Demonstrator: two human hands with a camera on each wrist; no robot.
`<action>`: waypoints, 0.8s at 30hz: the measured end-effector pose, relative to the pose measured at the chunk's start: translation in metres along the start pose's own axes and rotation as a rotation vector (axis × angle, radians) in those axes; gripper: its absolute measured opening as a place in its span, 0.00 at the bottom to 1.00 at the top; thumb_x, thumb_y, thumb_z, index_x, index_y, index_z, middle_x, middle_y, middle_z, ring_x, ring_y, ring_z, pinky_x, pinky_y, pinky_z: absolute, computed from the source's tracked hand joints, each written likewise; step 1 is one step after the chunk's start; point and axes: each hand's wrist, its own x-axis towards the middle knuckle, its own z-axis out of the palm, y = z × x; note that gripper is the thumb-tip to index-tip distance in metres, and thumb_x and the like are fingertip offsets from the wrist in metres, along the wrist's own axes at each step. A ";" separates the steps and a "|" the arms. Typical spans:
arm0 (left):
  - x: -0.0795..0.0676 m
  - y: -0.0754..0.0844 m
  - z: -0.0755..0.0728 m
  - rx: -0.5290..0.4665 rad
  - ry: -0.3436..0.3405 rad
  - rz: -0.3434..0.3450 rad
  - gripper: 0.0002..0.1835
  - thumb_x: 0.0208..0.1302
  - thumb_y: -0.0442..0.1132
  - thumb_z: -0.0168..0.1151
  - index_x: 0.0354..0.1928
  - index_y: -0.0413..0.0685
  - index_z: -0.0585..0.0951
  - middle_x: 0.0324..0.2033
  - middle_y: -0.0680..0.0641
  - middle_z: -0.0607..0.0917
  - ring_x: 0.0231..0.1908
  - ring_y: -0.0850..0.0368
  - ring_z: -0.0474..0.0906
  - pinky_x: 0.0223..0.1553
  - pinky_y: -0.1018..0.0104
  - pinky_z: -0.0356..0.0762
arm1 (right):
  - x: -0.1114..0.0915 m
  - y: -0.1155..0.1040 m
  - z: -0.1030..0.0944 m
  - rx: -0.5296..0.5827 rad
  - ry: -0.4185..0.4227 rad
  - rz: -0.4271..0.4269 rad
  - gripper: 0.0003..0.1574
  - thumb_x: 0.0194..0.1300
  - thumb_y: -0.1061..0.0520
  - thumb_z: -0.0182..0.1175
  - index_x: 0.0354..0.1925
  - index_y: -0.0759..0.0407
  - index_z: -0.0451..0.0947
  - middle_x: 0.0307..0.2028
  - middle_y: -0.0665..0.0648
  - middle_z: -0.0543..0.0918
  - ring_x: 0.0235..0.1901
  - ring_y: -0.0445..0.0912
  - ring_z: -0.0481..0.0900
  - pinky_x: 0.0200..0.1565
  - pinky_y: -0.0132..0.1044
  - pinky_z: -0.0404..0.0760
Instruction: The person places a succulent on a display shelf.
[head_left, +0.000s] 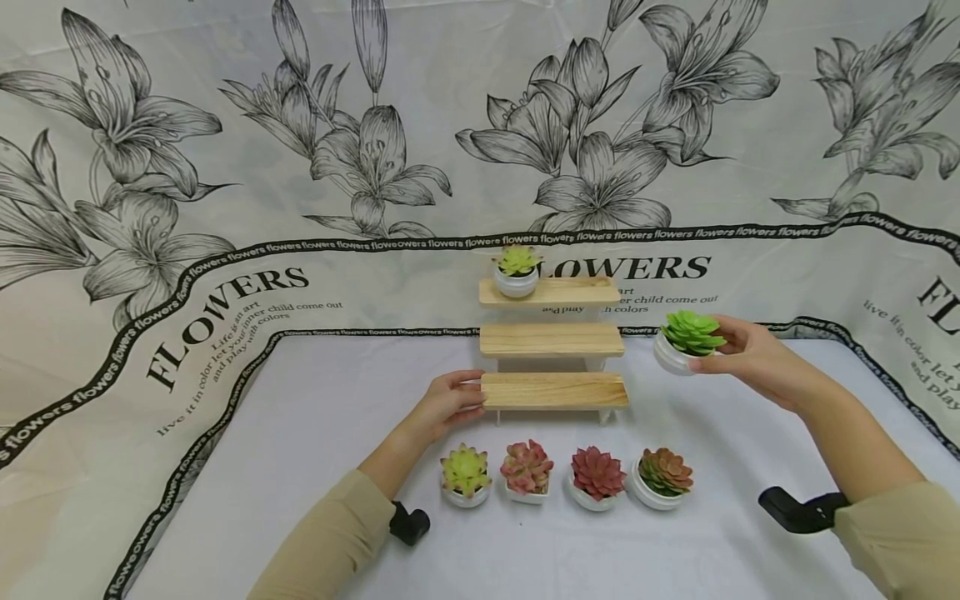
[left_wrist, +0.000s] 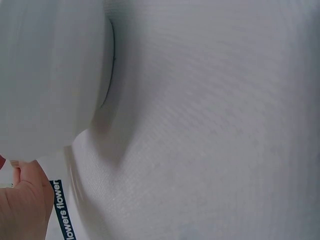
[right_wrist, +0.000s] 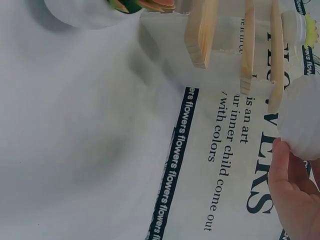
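Note:
My right hand (head_left: 750, 358) holds a small white pot with a bright green artificial succulent (head_left: 690, 333) in the air, right of a three-tier wooden display stand (head_left: 553, 390). In the right wrist view, the thumb presses on the side of this white pot (right_wrist: 300, 117). At the left end of the stand's lowest board, my left hand (head_left: 446, 404) grips the edge with its fingertips. A yellow-green potted succulent (head_left: 517, 271) stands on the left of the top board. In the left wrist view, a white pot close to the camera partly hides the left hand (left_wrist: 27, 205).
In front of the stand, a row on the white tablecloth (head_left: 570, 558) holds a yellow-green succulent (head_left: 466, 473), a pink one (head_left: 527, 471), a dark red one (head_left: 597, 477) and a green-orange one (head_left: 663, 477), all in white pots. Behind hangs a flower-printed cloth (head_left: 420, 283).

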 end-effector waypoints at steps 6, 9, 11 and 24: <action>-0.001 0.000 0.000 -0.005 0.003 0.002 0.24 0.59 0.24 0.57 0.60 0.37 0.71 0.44 0.40 0.78 0.32 0.59 0.79 0.34 0.71 0.82 | 0.011 -0.010 0.003 -0.017 0.019 0.040 0.44 0.61 0.57 0.62 0.66 0.69 0.51 0.48 0.46 0.71 0.42 0.32 0.74 0.44 0.24 0.73; -0.001 0.000 0.000 -0.008 0.002 0.003 0.24 0.59 0.24 0.57 0.60 0.37 0.71 0.44 0.40 0.78 0.33 0.59 0.79 0.35 0.71 0.82 | 0.017 -0.013 0.004 -0.031 0.032 0.049 0.44 0.62 0.55 0.62 0.67 0.68 0.51 0.50 0.51 0.68 0.43 0.32 0.72 0.46 0.25 0.72; -0.001 0.000 0.000 -0.007 0.000 0.003 0.24 0.59 0.24 0.57 0.60 0.37 0.71 0.44 0.40 0.78 0.33 0.59 0.79 0.35 0.70 0.82 | 0.022 -0.014 0.006 -0.041 0.045 0.057 0.44 0.63 0.54 0.61 0.67 0.67 0.51 0.53 0.54 0.66 0.44 0.32 0.70 0.47 0.27 0.71; -0.001 -0.001 0.001 -0.024 -0.002 0.001 0.25 0.60 0.23 0.56 0.61 0.37 0.71 0.45 0.40 0.77 0.33 0.59 0.78 0.34 0.71 0.82 | 0.047 -0.034 0.024 0.011 0.092 0.065 0.47 0.61 0.50 0.63 0.69 0.64 0.52 0.57 0.60 0.64 0.50 0.44 0.67 0.52 0.34 0.74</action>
